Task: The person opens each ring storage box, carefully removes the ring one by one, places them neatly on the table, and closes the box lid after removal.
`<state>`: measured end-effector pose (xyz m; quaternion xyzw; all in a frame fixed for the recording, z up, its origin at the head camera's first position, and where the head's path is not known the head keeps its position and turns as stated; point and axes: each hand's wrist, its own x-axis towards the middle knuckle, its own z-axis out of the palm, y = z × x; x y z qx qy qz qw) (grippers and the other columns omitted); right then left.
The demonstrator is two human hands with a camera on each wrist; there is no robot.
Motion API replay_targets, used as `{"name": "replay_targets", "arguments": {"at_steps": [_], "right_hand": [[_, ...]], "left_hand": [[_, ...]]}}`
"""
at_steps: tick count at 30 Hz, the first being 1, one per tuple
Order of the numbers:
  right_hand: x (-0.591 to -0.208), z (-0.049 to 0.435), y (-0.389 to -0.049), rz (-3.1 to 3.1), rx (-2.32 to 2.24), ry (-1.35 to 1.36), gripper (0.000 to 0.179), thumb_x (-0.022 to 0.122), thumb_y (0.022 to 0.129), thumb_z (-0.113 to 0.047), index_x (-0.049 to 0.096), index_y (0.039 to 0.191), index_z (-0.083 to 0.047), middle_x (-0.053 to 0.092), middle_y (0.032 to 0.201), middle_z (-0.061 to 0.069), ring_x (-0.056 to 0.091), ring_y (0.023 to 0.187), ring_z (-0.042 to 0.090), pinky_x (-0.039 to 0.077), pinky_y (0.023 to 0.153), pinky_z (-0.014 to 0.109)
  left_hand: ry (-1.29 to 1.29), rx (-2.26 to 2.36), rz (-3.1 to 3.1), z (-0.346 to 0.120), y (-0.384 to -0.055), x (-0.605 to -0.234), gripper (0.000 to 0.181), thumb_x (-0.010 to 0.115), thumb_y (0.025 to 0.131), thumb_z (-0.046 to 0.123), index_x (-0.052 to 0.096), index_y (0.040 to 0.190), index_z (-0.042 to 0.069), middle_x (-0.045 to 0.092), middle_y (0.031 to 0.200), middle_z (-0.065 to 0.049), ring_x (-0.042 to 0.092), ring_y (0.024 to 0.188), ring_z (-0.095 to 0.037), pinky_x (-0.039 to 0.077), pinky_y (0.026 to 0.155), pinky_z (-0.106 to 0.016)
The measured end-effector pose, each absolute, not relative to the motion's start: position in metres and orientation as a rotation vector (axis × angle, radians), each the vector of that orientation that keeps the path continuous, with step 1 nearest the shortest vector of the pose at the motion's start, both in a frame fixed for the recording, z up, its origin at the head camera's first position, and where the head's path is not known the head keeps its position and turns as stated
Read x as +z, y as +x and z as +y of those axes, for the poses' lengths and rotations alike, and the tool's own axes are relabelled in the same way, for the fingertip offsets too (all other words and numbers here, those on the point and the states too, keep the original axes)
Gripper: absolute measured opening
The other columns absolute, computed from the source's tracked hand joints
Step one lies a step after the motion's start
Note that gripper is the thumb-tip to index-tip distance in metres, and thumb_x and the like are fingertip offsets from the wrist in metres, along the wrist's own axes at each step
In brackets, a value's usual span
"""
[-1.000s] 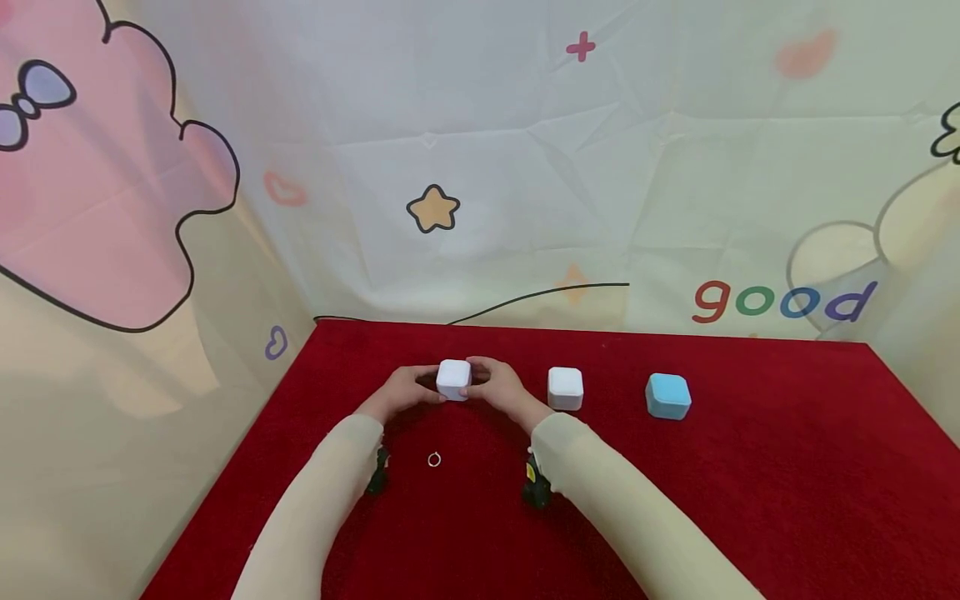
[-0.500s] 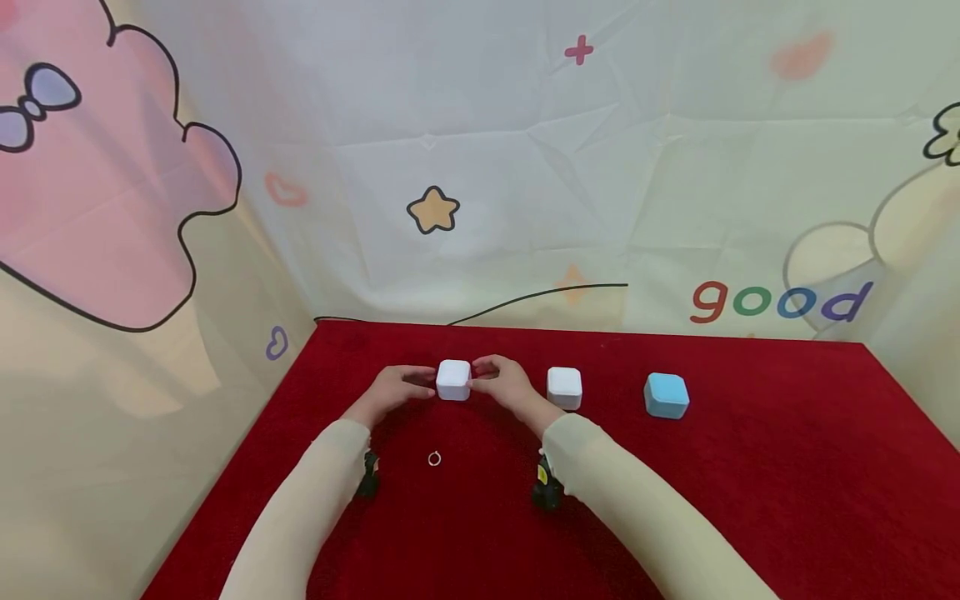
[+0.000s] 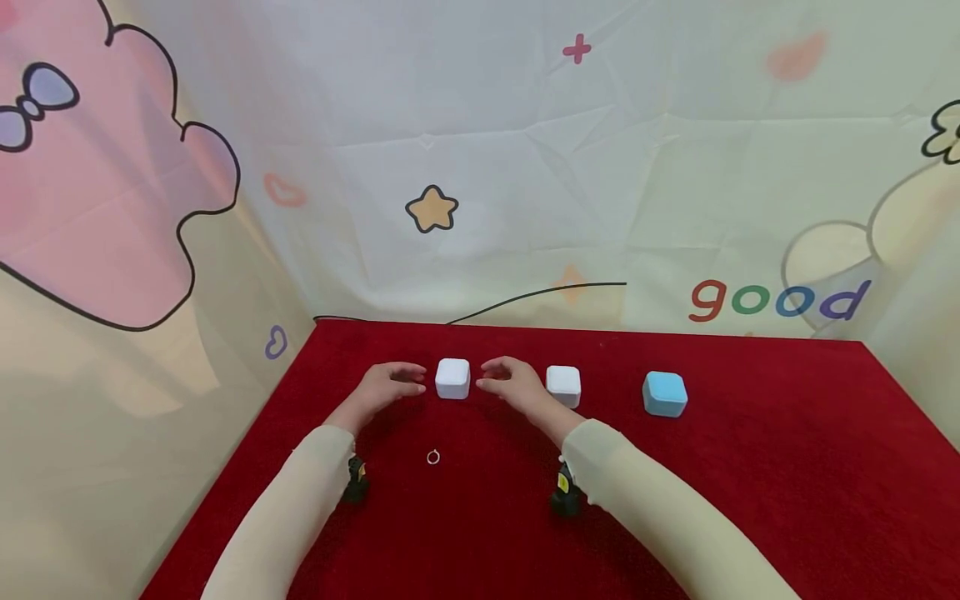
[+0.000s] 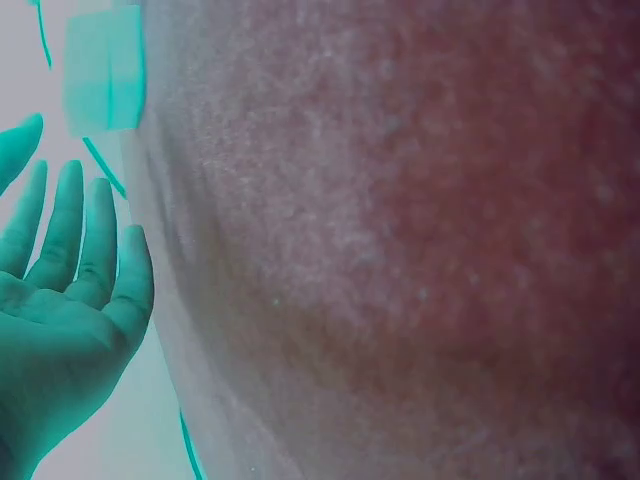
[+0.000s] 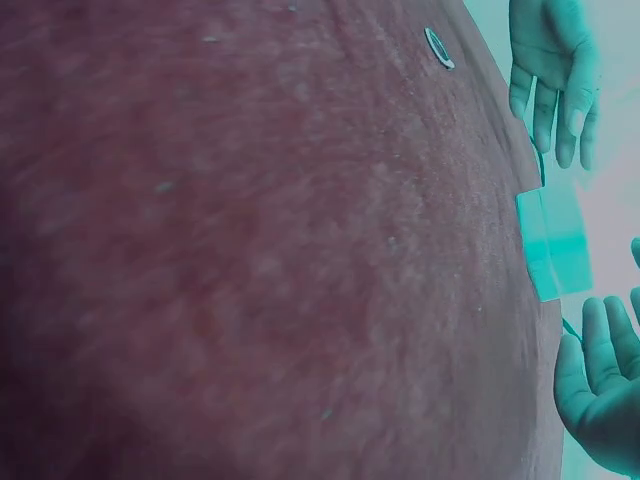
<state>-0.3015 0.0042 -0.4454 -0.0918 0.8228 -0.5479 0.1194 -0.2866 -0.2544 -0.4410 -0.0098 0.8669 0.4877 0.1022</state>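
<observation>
A white rounded box [image 3: 453, 379] sits on the red cloth near the back, between my two hands. To its left, my left hand [image 3: 384, 387] has its fingers loosely bent and apart from the box. My right hand [image 3: 519, 387] mirrors it on the other side, a small gap separating fingertips and box. In the left wrist view the fingers of the left hand [image 4: 75, 310] are spread and hold nothing. The right wrist view has the box [image 5: 555, 243] standing between the right hand [image 5: 605, 390] and the opposite left hand [image 5: 555, 70].
A second white box [image 3: 563, 386] stands just behind my right wrist, and a light blue box [image 3: 664, 394] is farther right. A small ring [image 3: 433, 457] lies on the red cloth [image 3: 465, 533] between my forearms. A printed curtain [image 3: 517, 208] hangs behind the table.
Both hands have let go of the white box and drawn apart, the left hand to the left and the right hand to the right. The box has stayed in place.
</observation>
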Motion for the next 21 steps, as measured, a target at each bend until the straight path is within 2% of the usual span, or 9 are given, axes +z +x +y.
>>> {"name": "replay_targets", "arguments": {"at_steps": [6,11,15,21], "right_hand": [[-0.445,0.012,-0.296,2.387,-1.572,-0.317,0.035,0.069,0.097,-0.017,0.065,0.129,-0.004,0.069,0.121,0.015,0.061,0.101,0.019,0.055,0.084,0.029],[-0.444,0.018,-0.29,2.382,-1.565,-0.354,0.035,0.068,0.097,-0.017,0.065,0.128,-0.001,0.069,0.119,0.015,0.062,0.1,0.018,0.056,0.086,0.031],[-0.44,0.025,-0.284,2.364,-1.569,-0.389,0.036,0.068,0.097,-0.017,0.065,0.128,0.0,0.07,0.118,0.015,0.063,0.1,0.016,0.056,0.084,0.028],[-0.434,0.04,-0.277,2.329,-1.592,-0.427,0.036,0.066,0.097,-0.016,0.064,0.128,0.003,0.07,0.119,0.017,0.063,0.097,0.011,0.056,0.086,0.029]], "left_hand": [[-0.042,1.4,2.58,-0.256,-0.278,-0.435,0.043,0.065,0.098,0.015,0.061,0.139,0.005,0.065,0.137,-0.02,0.06,0.127,-0.035,0.05,0.107,-0.048],[-0.048,1.394,2.576,-0.254,-0.271,-0.431,0.041,0.066,0.098,0.016,0.063,0.138,0.005,0.066,0.135,-0.02,0.061,0.122,-0.032,0.051,0.102,-0.045],[-0.039,1.397,2.57,-0.252,-0.265,-0.426,0.04,0.066,0.098,0.015,0.064,0.137,0.005,0.067,0.133,-0.02,0.062,0.12,-0.031,0.052,0.099,-0.044],[0.02,1.405,2.567,-0.247,-0.259,-0.42,0.038,0.064,0.099,0.012,0.064,0.136,0.003,0.069,0.132,-0.02,0.063,0.121,-0.032,0.052,0.102,-0.045]]}}
